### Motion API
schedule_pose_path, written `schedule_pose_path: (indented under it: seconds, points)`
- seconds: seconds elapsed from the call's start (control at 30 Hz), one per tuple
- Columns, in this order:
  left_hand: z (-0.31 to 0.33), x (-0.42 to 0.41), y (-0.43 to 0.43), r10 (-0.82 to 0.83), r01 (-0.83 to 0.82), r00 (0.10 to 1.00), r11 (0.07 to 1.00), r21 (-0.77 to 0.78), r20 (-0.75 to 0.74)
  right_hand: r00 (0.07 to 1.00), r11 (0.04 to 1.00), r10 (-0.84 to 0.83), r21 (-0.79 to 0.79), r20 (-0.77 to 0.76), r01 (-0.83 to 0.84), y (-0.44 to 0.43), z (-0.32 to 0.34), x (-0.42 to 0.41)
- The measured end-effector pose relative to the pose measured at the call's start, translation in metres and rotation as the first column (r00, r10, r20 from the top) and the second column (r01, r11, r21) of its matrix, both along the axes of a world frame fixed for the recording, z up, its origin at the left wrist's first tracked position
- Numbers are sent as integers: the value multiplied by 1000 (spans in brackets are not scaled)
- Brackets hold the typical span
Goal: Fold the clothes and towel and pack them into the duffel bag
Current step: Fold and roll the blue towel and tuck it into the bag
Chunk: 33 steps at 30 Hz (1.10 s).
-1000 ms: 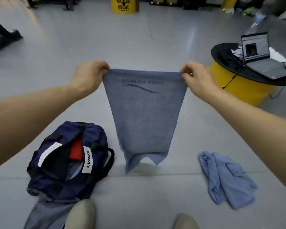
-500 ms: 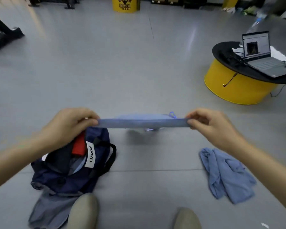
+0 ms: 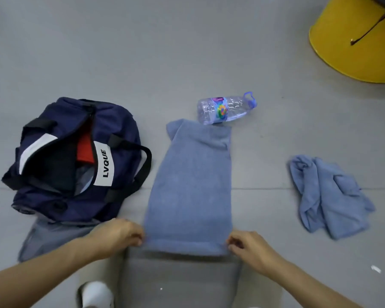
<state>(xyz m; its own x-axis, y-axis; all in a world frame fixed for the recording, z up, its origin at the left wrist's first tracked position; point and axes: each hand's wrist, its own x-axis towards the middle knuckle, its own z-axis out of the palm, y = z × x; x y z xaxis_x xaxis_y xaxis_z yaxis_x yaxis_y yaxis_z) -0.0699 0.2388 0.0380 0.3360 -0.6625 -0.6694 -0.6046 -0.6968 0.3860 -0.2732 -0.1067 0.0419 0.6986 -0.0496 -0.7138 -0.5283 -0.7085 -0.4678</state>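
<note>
The blue towel [image 3: 189,187] lies flat on the floor, its far edge touching a plastic bottle [image 3: 226,107]; the left hand [image 3: 118,235] and right hand [image 3: 249,246] pinch its near corners, fingertips partly hidden. The open duffel bag [image 3: 76,156] just left covers part of a grey garment [image 3: 51,238], and its contents are hard to make out

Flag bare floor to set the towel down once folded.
Free: the floor between towel and crumpled cloth, and the wide stretch beyond bag and bottle. Crowded: the narrow strip between bag and towel; bottle sits at towel's far edge.
</note>
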Motion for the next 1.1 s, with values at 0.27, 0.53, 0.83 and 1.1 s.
schedule_pose_path:
  seconds: [0.27,0.53,0.83,1.1]
  points:
    - [-14,19,-32,-64,83,959,995,57,-276,978,969,-86,212,-189,126,-15,-8,17]
    - [7,142,-119,330,-277,933,913,-299,146,908,937,-341,171,245,305,-81,4,141]
    - [-36,222,-168,559,-463,773,820,-336,300,808,879,-367,-112,461,463,-128,-39,284]
    - [-110,67,-106,160,51,854,922,-385,495,771,823,493,-503,403,-264,-41,-114,123]
